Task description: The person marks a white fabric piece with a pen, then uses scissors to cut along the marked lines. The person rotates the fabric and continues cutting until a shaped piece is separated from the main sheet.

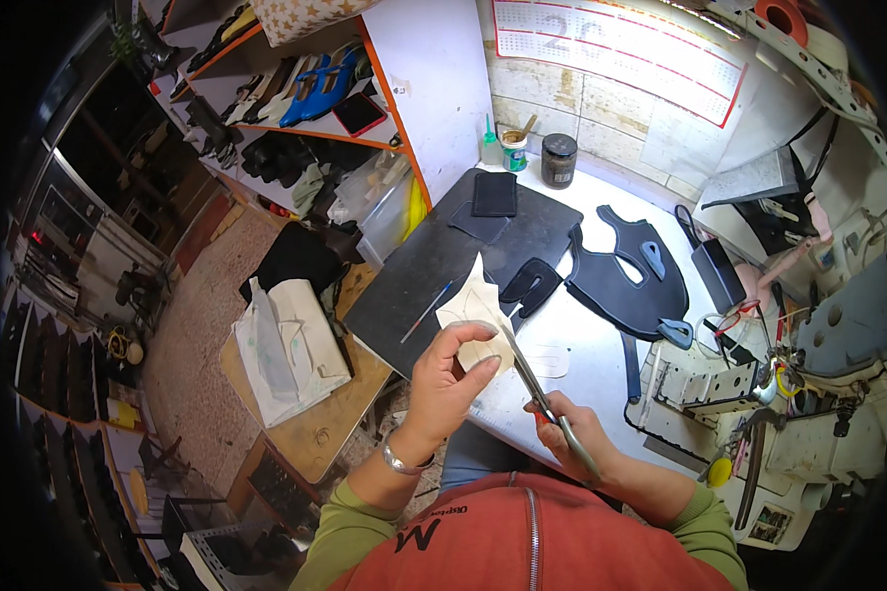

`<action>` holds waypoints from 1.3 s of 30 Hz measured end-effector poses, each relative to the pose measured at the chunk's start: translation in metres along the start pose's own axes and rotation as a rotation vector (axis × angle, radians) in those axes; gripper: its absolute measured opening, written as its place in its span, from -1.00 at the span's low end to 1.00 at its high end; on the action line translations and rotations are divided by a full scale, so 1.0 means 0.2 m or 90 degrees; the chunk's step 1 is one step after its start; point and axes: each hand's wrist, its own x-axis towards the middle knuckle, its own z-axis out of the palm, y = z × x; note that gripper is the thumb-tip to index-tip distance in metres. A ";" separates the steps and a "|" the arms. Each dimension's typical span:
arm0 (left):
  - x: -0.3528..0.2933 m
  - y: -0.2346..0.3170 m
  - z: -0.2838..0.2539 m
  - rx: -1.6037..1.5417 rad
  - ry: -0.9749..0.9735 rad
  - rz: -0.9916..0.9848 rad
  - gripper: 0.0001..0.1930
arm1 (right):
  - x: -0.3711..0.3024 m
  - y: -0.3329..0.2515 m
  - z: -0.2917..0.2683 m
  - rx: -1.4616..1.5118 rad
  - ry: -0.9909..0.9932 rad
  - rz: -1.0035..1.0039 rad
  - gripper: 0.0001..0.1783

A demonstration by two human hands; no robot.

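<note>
My left hand (442, 392) pinches a cream sheet (471, 303) of fabric or paper with lines drawn on it, thumb and fingers on its lower part. In my right hand (579, 439) is a pair of large metal scissors (528, 376), blades pointing up and away from me. The blades lie along the right edge of the sheet; whether they bite into it I cannot tell. Behind the sheet, a small black padded piece (532, 287) rests where a black board (389, 313) meets the white table. A dark, shaped padded piece (616, 283) with cut-outs lies to the right.
On the board are a pen (427, 311) and a black rectangular piece (495, 194). A dark jar (559, 161), a small tub (514, 151) and a green bottle (491, 148) stand along the wall. Sewing machinery (818, 424) flanks the right. Folded cream cloth (301, 340) lies on a wooden bench at left.
</note>
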 end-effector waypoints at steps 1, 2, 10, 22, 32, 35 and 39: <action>0.00 0.00 0.00 -0.006 -0.005 0.001 -0.68 | 0.00 -0.01 -0.01 -0.004 -0.003 0.003 -0.29; 0.00 0.00 -0.01 0.004 -0.012 -0.001 -0.68 | 0.00 -0.01 -0.01 -0.010 -0.005 0.010 -0.29; 0.03 0.00 -0.03 0.065 -0.023 0.049 -0.72 | -0.01 0.01 -0.02 0.003 -0.016 0.037 -0.31; 0.02 -0.05 0.00 -0.063 -0.059 -0.041 -0.72 | -0.01 0.00 -0.05 -0.002 -0.041 0.072 -0.38; 0.01 -0.07 0.01 0.007 -0.156 -0.051 -0.70 | 0.04 0.00 -0.05 0.006 -0.028 0.052 -0.48; 0.01 -0.07 0.02 0.012 -0.158 -0.044 -0.69 | 0.03 0.04 -0.04 0.020 -0.019 0.059 -0.50; 0.01 -0.07 0.02 0.015 -0.157 -0.074 -0.69 | 0.02 0.04 -0.04 0.027 -0.003 0.050 -0.51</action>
